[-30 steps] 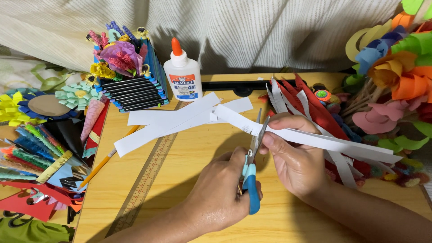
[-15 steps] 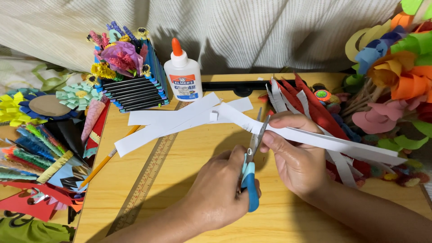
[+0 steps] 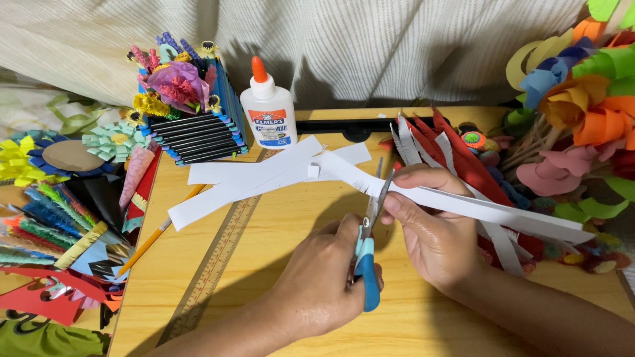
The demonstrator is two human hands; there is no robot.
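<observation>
Nearest you, low on the wooden tabletop (image 3: 278, 225), your left hand (image 3: 324, 284) has its fingers clenched through the blue handles of the scissors (image 3: 368, 254). Blades point away from you, slightly parted, at the edge of a white paper strip (image 3: 463, 205). Your right hand (image 3: 436, 225) sits just beside the scissors, fingers pinching that strip from above and below. The strip runs from the fringed end near the blades out toward your right, raised off the tabletop.

Left of your hands, a wooden ruler (image 3: 211, 264) lies diagonally, with a yellow pencil (image 3: 155, 238) just beside it. Farther off, loose white strips (image 3: 245, 182) lie overlapping mid-tabletop. Red and white fringed strips (image 3: 456, 149) are piled behind your right hand.

At the far edge stands a white glue bottle (image 3: 268, 112) with an orange cap, upright. Next to it, on the left, a blue-and-black paper box (image 3: 198, 129) holds paper flowers. Coloured paper curls (image 3: 582, 106) crowd the far right; paper cuttings (image 3: 59, 225) fill the left margin.
</observation>
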